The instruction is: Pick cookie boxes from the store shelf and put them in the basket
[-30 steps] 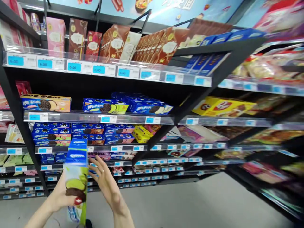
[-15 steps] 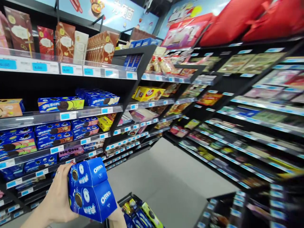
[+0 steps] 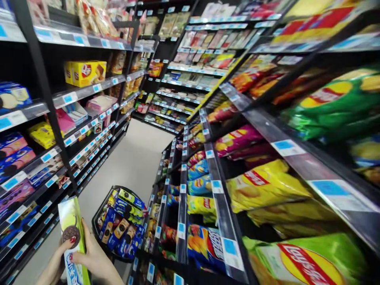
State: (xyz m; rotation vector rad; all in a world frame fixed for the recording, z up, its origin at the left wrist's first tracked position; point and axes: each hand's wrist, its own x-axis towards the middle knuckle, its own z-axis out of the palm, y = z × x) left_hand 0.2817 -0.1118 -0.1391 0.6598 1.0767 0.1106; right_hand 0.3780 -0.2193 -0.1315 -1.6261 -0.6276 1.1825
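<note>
As both hands grasp a cookie box (image 3: 70,225) in a shop aisle, the left hand (image 3: 55,263) grips its left side and the right hand (image 3: 96,259) its right, red-nailed thumbs lying across the front. The box stands on end between them, its green-and-white face printed with a dark cookie; its lower end runs out of view. Just beyond the hands and to their right, a black basket (image 3: 94,223) holds packets (image 3: 121,227), many of them blue, packed close together. Shelves (image 3: 43,81) to the left of the hands carry blue boxes (image 3: 13,160) and, farther ahead, a yellow box (image 3: 86,73). To the right of the hands rise racks (image 3: 258,122) of chips, among them a yellow bag (image 3: 264,184) and, nearer, a light-green bag (image 3: 314,257). Ahead, past the basket, pale floor (image 3: 133,154) runs toward far shelving (image 3: 190,70), its goods too blurred to make out.
</note>
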